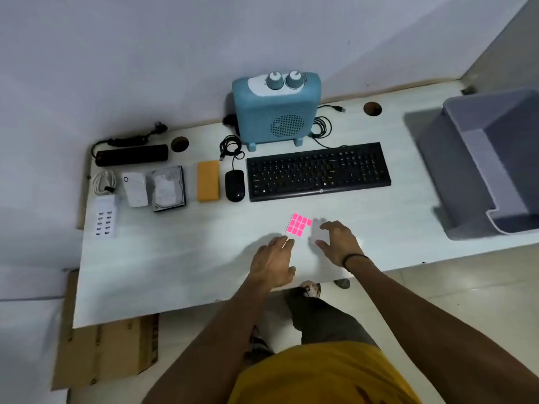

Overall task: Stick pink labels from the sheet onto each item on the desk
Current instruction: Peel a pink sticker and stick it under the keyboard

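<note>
Label sheet (299, 224) seemingly beside fingers (281, 242)

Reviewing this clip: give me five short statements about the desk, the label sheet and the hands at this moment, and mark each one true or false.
1. The pink label sheet lies on the desk in front of the keyboard. True.
2. The mouse already carries a pink label. False: no pink label shows on it or on any other item.
3. The orange block lies between the hard drive and the mouse. True.
4. The left hand holds the blue heater. False: it is down by the sheet, fingers extended; the heater stands untouched at the back.
5. The right hand is over the desk right beside the sheet. True.
</note>
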### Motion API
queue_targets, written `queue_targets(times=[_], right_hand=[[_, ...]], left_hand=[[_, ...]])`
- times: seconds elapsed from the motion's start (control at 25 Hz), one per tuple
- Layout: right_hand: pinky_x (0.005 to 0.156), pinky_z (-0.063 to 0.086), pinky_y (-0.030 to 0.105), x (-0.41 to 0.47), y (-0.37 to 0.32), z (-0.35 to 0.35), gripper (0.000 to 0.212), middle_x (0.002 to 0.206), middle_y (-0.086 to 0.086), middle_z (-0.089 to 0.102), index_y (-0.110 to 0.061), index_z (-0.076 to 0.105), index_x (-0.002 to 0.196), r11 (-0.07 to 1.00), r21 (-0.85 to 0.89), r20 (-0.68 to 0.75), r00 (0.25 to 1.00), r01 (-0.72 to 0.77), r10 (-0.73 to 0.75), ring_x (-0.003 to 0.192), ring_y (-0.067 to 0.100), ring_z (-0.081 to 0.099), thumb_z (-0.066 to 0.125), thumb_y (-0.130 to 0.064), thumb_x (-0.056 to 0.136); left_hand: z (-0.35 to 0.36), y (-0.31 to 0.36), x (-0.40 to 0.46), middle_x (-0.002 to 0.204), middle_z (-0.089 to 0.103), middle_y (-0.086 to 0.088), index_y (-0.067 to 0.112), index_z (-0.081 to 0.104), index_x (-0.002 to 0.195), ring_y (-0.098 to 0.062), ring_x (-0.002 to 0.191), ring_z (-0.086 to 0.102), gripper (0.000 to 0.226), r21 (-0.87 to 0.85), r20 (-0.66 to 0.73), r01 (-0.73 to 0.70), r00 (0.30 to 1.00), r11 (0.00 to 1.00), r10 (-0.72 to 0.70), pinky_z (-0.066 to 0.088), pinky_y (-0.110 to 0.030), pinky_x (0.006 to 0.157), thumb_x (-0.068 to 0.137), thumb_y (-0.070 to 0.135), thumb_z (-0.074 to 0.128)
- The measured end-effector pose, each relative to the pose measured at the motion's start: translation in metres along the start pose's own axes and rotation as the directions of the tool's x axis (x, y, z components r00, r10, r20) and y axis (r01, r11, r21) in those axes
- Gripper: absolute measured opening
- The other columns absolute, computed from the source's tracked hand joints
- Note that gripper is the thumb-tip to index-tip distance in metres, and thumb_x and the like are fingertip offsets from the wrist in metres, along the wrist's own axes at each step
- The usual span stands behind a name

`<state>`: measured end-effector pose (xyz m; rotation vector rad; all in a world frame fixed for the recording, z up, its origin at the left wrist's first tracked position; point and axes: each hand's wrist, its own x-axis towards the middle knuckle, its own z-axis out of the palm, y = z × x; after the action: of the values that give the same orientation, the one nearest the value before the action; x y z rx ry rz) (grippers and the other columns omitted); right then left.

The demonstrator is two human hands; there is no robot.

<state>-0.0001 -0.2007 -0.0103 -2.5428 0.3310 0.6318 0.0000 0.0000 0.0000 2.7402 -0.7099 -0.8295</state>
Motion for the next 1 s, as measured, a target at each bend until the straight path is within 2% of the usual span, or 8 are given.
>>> queue_targets(times=[0.24, 0.44, 0.6, 0.68, 0.76, 0.84, 0.92, 1.0], right_hand=[[0.102, 0.047, 0.042, 0.045, 0.002, 0.001, 0.065, 0.143, 0.011, 0.044, -0.012, 0.046, 0.137, 0.997, -0.072, -0.014, 1.000, -0.010, 0.009, 0.125, 0.032, 0.047, 0.074, -0.035, 0.083], [0.083, 0.052, 0.041, 0.054, 0.004, 0.003, 0.081, 0.133, 0.012, 0.042, -0.016, 0.031, 0.142, 0.979, -0.197, 0.029, 0.997, -0.059, 0.066, 0.111, 0.034, 0.054, 0.080, -0.027, 0.078], [0.080, 0.053, 0.037, 0.061, 0.007, 0.000, 0.057, 0.109, 0.008, 0.066, -0.021, 0.045, 0.131, 0.980, -0.157, 0.051, 0.990, -0.120, 0.130, 0.101, 0.029, 0.063, 0.073, -0.029, 0.082], [0.082, 0.054, 0.036, 0.064, 0.004, -0.007, 0.035, 0.104, 0.004, 0.070, -0.021, 0.063, 0.117, 0.989, 0.011, 0.098, 0.985, -0.146, 0.144, 0.099, 0.025, 0.064, 0.070, -0.032, 0.085], [0.079, 0.055, 0.034, 0.066, -0.005, -0.023, 0.024, 0.093, 0.003, 0.071, -0.017, 0.073, 0.100, 0.944, 0.284, 0.176, 0.977, -0.169, 0.121, 0.090, 0.024, 0.065, 0.074, -0.033, 0.083], [0.078, 0.057, 0.034, 0.063, -0.016, -0.038, 0.022, 0.092, 0.003, 0.074, -0.018, 0.077, 0.093, 0.870, 0.460, 0.249, 0.966, -0.178, 0.066, 0.087, 0.023, 0.068, 0.078, -0.035, 0.080], [0.079, 0.060, 0.037, 0.060, -0.025, -0.048, 0.021, 0.097, 0.006, 0.075, -0.019, 0.076, 0.094, 0.793, 0.571, 0.333, 0.943, -0.214, 0.015, 0.087, 0.023, 0.072, 0.081, -0.032, 0.078], [0.078, 0.061, 0.038, 0.056, -0.037, -0.055, 0.030, 0.100, 0.007, 0.075, -0.020, 0.072, 0.102, 0.750, 0.630, 0.340, 0.940, -0.202, -0.033, 0.087, 0.022, 0.073, 0.083, -0.028, 0.076]], left_hand=[[0.010, 0.015, 0.038, 0.168, 0.015, -0.003, 0.021, 0.016, 0.160, -0.028, 0.152, 0.023, 0.080, -0.049, 0.086, 0.144, 0.986, 0.988, -0.139, 0.038, -0.048, 0.114, 0.095, 0.040, 0.059], [0.027, 0.026, 0.047, 0.170, 0.001, -0.004, 0.022, 0.005, 0.161, -0.031, 0.152, 0.017, 0.089, 0.003, 0.187, 0.229, 0.956, 0.973, -0.226, 0.038, -0.052, 0.111, 0.093, 0.045, 0.058], [0.019, 0.027, 0.052, 0.169, 0.004, -0.005, 0.021, 0.010, 0.160, -0.033, 0.149, 0.019, 0.085, -0.050, 0.182, 0.233, 0.958, 0.971, -0.220, 0.038, -0.053, 0.111, 0.094, 0.047, 0.057], [0.012, 0.024, 0.054, 0.166, 0.015, -0.005, 0.020, 0.019, 0.158, -0.031, 0.146, 0.025, 0.082, -0.235, 0.130, 0.325, 0.944, 0.916, -0.302, 0.039, -0.051, 0.110, 0.092, 0.046, 0.061], [-0.001, 0.020, 0.056, 0.159, 0.032, -0.007, 0.017, 0.027, 0.156, -0.030, 0.141, 0.036, 0.085, -0.571, 0.108, 0.474, 0.852, 0.670, -0.512, 0.042, -0.047, 0.109, 0.088, 0.046, 0.069], [-0.021, 0.018, 0.054, 0.147, 0.050, -0.007, 0.014, 0.038, 0.151, -0.028, 0.130, 0.052, 0.083, -0.854, 0.262, 0.478, 0.734, 0.202, -0.627, 0.048, -0.043, 0.103, 0.084, 0.049, 0.074], [-0.038, 0.015, 0.055, 0.127, 0.069, -0.007, 0.010, 0.060, 0.133, -0.025, 0.115, 0.065, 0.057, -0.917, 0.397, 0.339, 0.736, -0.209, -0.548, 0.052, -0.041, 0.096, 0.088, 0.042, 0.074], [-0.051, 0.009, 0.055, 0.109, 0.077, -0.007, 0.011, 0.072, 0.113, -0.027, 0.109, 0.070, 0.028, -0.934, 0.340, 0.199, 0.758, -0.298, -0.557, 0.056, -0.042, 0.094, 0.090, 0.027, 0.074]])
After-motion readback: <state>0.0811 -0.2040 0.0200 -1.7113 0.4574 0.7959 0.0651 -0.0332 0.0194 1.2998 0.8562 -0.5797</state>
